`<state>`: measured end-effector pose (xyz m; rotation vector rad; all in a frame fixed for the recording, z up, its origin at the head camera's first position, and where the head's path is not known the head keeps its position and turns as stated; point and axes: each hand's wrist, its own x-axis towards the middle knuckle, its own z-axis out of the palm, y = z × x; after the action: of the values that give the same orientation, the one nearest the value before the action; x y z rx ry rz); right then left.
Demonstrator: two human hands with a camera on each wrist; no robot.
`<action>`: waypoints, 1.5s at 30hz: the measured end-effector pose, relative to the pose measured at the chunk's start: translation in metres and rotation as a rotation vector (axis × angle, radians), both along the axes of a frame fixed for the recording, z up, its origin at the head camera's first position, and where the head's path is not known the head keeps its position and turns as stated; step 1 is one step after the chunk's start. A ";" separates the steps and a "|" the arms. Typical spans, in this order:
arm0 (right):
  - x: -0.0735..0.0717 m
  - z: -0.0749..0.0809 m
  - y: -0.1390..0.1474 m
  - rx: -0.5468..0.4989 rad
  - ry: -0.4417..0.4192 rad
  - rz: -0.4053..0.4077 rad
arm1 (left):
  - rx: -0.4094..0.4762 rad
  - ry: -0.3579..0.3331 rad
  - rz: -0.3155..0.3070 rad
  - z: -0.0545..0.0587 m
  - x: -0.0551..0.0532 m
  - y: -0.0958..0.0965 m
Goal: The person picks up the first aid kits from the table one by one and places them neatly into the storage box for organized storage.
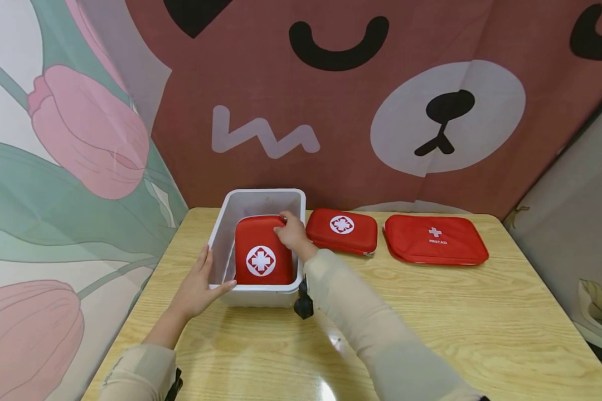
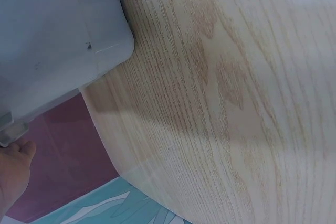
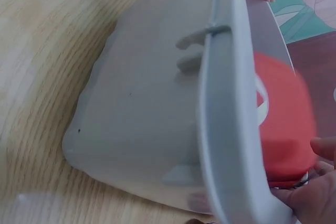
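A white plastic bin (image 1: pixel 261 295) stands at the left of the table. Inside it, a red first-aid case (image 1: pixel 281 239) with a white cross emblem leans tilted, its lower end hidden behind the front rim. My right hand (image 1: pixel 293 231) pinches this case by its upper right edge, thumb on the face. In the right wrist view the case (image 3: pixel 283 114) shows past the bin's rim (image 3: pixel 231 108). With my left hand (image 1: pixel 195 284) I hold the bin's front left corner, thumb over the front rim. The left wrist view shows only part of that hand (image 2: pixel 13 174).
Just right of the bin lies a second red first-aid case (image 1: pixel 351 239). Farther right is a flat red first-aid pouch (image 1: pixel 436 248). All stand on a wood-grain table (image 1: pixel 431 317), with a bear-printed cloth (image 1: pixel 341 111) hanging behind and a tulip-printed one (image 1: pixel 105 223) at left.
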<state>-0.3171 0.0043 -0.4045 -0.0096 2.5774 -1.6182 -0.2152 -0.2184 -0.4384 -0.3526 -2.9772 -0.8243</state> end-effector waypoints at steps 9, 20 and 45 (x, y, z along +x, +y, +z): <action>-0.078 -0.109 -0.008 0.018 0.172 0.004 | 0.005 0.020 -0.007 0.000 0.001 0.000; -0.065 -0.086 0.009 -0.106 0.169 0.002 | 0.009 0.032 -0.012 0.000 -0.001 0.000; 0.016 0.010 0.063 -0.644 -0.023 -0.122 | 0.012 0.021 -0.001 -0.001 0.002 0.001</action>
<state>-0.3010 0.0671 -0.3945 0.1173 1.9578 -2.3944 -0.2134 -0.2178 -0.4396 -0.3593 -2.9521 -0.8331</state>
